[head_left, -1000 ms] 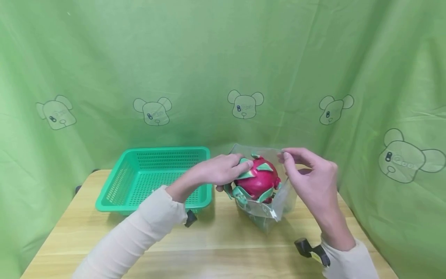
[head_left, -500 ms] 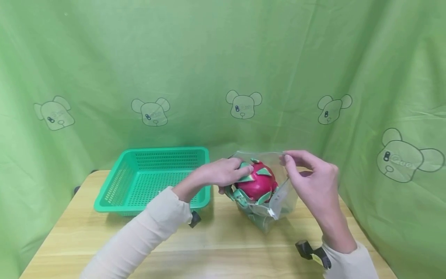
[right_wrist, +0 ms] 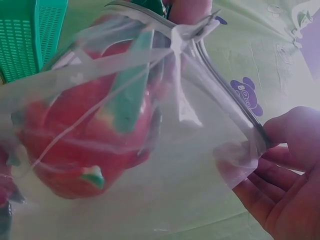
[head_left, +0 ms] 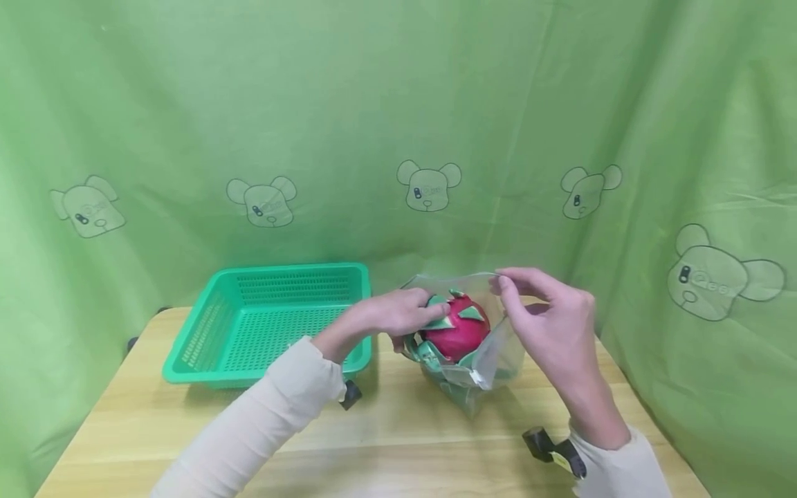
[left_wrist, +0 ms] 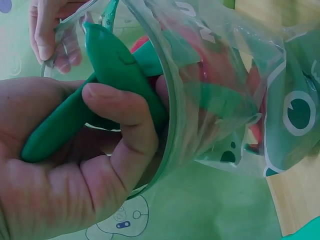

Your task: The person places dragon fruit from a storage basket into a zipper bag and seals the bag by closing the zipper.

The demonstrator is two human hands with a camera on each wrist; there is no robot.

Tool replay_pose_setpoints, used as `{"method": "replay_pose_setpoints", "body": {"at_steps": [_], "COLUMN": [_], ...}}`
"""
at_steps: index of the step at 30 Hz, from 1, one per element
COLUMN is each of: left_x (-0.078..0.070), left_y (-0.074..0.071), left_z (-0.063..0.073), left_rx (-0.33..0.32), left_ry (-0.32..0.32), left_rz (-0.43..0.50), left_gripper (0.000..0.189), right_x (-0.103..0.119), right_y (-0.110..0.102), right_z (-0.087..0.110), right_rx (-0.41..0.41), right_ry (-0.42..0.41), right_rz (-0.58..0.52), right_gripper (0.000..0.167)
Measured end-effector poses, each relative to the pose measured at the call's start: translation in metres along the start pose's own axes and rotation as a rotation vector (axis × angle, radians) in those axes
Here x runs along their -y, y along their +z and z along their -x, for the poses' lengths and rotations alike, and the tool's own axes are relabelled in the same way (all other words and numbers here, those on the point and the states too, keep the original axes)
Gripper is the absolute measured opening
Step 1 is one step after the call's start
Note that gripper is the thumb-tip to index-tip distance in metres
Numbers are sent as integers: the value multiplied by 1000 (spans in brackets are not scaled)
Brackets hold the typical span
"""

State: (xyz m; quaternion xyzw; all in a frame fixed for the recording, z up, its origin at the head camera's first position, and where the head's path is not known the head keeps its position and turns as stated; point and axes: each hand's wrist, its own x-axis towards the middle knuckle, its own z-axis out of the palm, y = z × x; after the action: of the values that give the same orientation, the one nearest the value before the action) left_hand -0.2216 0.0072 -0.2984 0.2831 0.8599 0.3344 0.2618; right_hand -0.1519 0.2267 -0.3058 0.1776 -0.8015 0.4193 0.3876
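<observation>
Fruit: round, glossy red skin, pointed green leaves; a dragon fruit (head_left: 457, 337), right of centre in the head view, mostly inside the bag, leaves poking out of its mouth.
Bag: clear, creased plastic bag (head_left: 507, 360), mouth spread, green print on its lower part.
Left hand: left hand (head_left: 398, 312) at the fruit's left, fingers curled around its leafy end.
Right hand: right hand (head_left: 554, 321) at the fruit's right, pinching the bag's edge.
Basket: green slotted plastic basket (head_left: 214, 377), left of centre.
Table: pale wood-grain table (head_left: 398, 453), lower frame.

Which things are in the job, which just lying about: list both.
In the job:
dragon fruit, held by the left hand
clear bag, rim pinched by the right hand

Apparently just about:
green basket, touched by neither hand
table
curtain
</observation>
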Motion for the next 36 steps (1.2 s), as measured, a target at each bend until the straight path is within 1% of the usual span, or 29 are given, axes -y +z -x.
{"method": "replay_pose_setpoints", "body": {"at_steps": [6, 14, 18, 22, 25, 29, 32, 36], "left_x": [2, 5, 6, 7, 6, 4, 5, 5], "left_y": [1, 2, 3, 1, 0, 1, 1, 1], "left_z": [-2, -2, -3, -5, -7, -9, -10, -7], "left_rx": [-4, -19, -17, -25, -45, -63, -61, -50], "left_ry": [4, -27, -23, -25, -40, -51, -39, -15], "left_rz": [1, 5, 31, 49, 32, 3, 8, 38], "left_gripper": [34, 35, 37, 34, 31, 31, 31, 31], "right_x": [1, 2, 2, 3, 3, 3, 3, 2], "right_y": [-1, 0, -1, -2, -2, -2, -2, -2], "right_z": [0, -2, -1, 0, 1, 1, 1, 0], "right_rx": [1, -6, -6, 1, 2, -4, -4, -8], "right_ry": [-7, -50, -37, -21, -18, -18, -22, -27], "right_rz": [11, -1, -4, -4, -4, -3, -2, -1], "right_gripper": [16, 15, 16, 17, 18, 18, 17, 16]}}
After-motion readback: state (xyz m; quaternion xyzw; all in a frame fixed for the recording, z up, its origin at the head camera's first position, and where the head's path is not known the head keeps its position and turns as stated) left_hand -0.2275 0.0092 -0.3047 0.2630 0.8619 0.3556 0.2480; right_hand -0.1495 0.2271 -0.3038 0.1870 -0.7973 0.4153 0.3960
